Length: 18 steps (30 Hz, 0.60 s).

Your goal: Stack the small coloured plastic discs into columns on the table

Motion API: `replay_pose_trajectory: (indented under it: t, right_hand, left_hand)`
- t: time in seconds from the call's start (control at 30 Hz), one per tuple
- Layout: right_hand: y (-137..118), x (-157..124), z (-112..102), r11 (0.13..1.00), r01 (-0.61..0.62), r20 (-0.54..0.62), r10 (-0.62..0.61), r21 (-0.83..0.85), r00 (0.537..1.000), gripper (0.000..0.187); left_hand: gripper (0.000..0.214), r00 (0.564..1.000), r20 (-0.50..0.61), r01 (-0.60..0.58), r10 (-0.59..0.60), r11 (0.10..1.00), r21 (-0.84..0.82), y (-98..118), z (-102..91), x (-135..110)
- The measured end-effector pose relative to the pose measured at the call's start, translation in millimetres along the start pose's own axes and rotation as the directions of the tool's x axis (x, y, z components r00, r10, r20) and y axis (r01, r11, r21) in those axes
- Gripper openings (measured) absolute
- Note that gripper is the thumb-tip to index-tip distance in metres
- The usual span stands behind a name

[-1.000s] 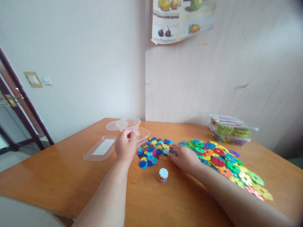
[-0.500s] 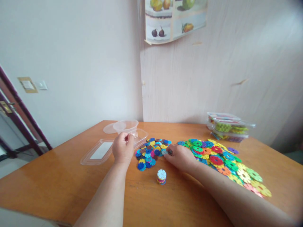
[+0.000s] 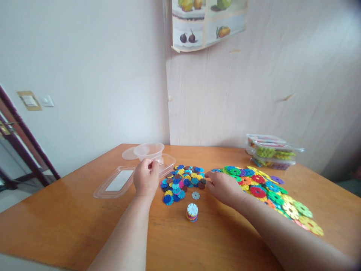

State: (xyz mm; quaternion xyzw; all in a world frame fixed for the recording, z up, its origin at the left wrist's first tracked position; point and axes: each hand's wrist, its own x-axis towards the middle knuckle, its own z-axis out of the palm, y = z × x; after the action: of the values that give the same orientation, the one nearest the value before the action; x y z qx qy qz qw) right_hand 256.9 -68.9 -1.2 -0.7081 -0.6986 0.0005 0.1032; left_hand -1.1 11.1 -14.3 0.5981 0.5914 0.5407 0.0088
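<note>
My left hand (image 3: 146, 177) is closed in a pinch above the table's left-middle; what it holds, if anything, is hidden. My right hand (image 3: 224, 187) reaches to the right edge of a pile of small notched plastic discs (image 3: 183, 181) in blue, yellow, brown and pink. Its thumb and forefinger are slightly apart beside a dark brown disc (image 3: 202, 181), and I see nothing held. One pale grey-blue disc (image 3: 195, 195) lies alone in front of the pile. Nearer to me stands a short stack of discs (image 3: 192, 212) with a pale blue one on top.
Larger coloured notched discs (image 3: 258, 192) spread out under and beyond my right forearm. At the left are a clear lid (image 3: 103, 188), a round tub (image 3: 149, 150) and another clear container (image 3: 168, 161). Filled clear boxes (image 3: 273, 150) are stacked at the back right.
The pale disc has come out of the pile and now lies apart in front of it. My right hand has moved right and slightly away from it. My left hand stays in place.
</note>
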Motion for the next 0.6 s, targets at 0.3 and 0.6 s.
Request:
replay_pose_trajectory:
  t: [0.3, 0.6]
  right_hand:
    - [-13, 8, 5, 0.985, 0.007, 0.129, 0.015, -0.172, 0.992, 0.030]
    - [-4, 9, 5, 0.994, 0.011, 0.014, -0.010, -0.109, 1.000, 0.028]
  left_hand:
    - [0.027, 1.000, 0.001, -0.008, 0.008, 1.000, 0.016, -2, 1.9, 0]
    - [0.027, 1.000, 0.009, 0.005, -0.006, 1.000, 0.024, 0, 1.1, 0]
